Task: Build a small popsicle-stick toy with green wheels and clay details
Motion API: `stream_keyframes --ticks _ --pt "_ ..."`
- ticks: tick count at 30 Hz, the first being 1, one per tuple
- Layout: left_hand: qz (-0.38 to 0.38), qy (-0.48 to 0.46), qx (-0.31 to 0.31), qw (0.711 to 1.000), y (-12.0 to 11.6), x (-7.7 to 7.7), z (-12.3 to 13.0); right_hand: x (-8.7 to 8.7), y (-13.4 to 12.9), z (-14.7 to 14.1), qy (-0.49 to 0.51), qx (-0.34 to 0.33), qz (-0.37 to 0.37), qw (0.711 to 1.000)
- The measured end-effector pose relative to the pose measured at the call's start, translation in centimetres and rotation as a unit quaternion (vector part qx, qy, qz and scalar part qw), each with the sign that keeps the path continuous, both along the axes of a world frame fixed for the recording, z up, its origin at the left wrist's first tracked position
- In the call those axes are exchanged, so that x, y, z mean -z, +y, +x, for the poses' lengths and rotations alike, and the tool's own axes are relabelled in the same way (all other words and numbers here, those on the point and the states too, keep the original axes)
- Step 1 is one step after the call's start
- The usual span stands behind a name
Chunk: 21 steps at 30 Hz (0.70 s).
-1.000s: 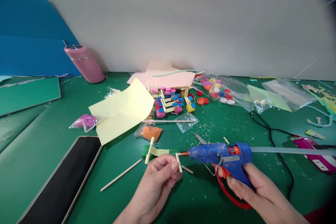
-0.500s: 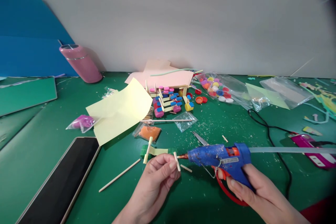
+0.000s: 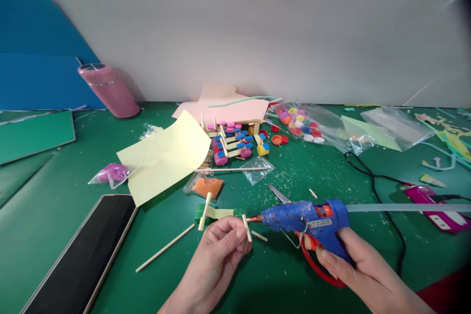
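My left hand (image 3: 224, 250) pinches a short pale wooden stick (image 3: 247, 228) between thumb and fingers. A blue glue gun (image 3: 305, 221) is in my right hand (image 3: 353, 265), a finger at its orange trigger. Its nozzle tip meets or nearly meets the stick's upper part; I cannot tell which. A translucent glue stick (image 3: 390, 208) runs out of the gun's back. Just behind my left hand lies a small piece with green ends and a pale yellow strip (image 3: 221, 213), a pale crosspiece (image 3: 205, 211) on it. Scissors with red handles (image 3: 320, 270) lie partly hidden under the gun.
A thin wooden stick (image 3: 165, 248) and a phone (image 3: 81, 255) lie at left. Several colourful assembled pieces (image 3: 235, 144) stand behind, near yellow paper (image 3: 165, 157) and a bag of caps (image 3: 301, 122). A black cable (image 3: 379, 191) and a magenta power strip (image 3: 437, 208) are at right.
The whole view has shifted slightly. Both hands keep nearly the same pose, with the stick held at the glue gun's nozzle.
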<state>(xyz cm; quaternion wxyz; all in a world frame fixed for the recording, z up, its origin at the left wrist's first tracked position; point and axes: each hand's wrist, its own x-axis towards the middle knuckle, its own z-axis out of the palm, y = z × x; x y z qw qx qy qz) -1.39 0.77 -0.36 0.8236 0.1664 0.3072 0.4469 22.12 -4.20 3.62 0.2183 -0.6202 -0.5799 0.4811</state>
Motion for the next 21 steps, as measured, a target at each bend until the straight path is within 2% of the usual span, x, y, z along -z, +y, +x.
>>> stream_keyframes --ticks 21 --pt "0.004 -0.006 -0.001 1.000 0.04 0.06 0.04 0.76 -0.65 0.35 0.062 0.002 -0.044 0.997"
